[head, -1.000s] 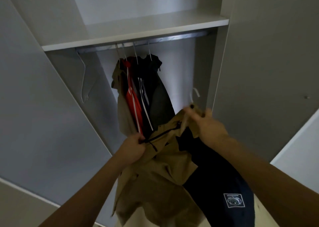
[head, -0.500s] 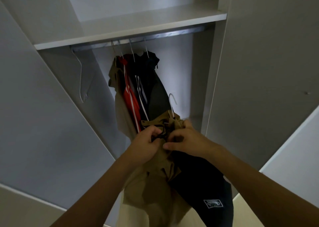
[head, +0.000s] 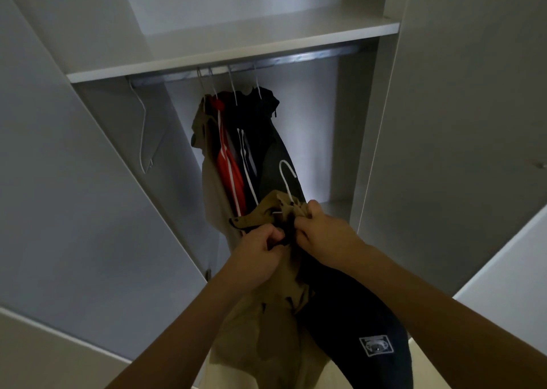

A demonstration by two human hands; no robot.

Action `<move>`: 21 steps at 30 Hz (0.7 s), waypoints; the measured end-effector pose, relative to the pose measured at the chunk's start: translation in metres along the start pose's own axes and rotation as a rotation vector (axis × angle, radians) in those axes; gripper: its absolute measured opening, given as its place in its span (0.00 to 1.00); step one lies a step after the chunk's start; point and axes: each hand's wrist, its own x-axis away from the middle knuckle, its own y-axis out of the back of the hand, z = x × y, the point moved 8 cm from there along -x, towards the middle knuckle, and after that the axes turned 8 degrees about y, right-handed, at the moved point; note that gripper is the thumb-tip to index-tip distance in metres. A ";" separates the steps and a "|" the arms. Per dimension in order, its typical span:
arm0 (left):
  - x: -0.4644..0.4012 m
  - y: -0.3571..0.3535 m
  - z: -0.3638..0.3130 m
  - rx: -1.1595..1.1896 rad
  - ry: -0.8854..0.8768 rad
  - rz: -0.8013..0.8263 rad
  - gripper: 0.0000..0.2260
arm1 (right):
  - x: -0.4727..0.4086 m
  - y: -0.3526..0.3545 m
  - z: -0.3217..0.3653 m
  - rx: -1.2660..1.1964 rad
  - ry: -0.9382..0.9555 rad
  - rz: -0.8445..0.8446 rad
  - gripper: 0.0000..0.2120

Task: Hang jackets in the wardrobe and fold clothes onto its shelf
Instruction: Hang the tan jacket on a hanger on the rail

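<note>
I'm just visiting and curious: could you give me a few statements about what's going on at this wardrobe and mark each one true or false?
1. Both hands, left hand and right hand, grip the tan jacket. True.
2. The white hanger in that jacket already hooks the rail. False: its hook is free, well below the rail.
3. Several garments hang on the rail. True.
4. Folded clothes lie on the shelf. False: none show there.

bare hands (head: 257, 255): 2; white wire hangers (head: 287, 178): 6; garments hung on the steel rail (head: 236, 152): 4; tan-and-navy jacket held (head: 266, 323): 1; white wardrobe shelf (head: 236, 60): 1
</note>
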 end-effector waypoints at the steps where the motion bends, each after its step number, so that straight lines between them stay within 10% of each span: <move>1: 0.001 0.003 0.001 0.001 0.004 -0.015 0.05 | -0.002 0.003 0.000 0.042 0.021 -0.006 0.14; 21: 0.018 0.019 0.011 -0.012 0.146 -0.170 0.04 | -0.017 -0.012 0.008 0.180 0.259 0.059 0.07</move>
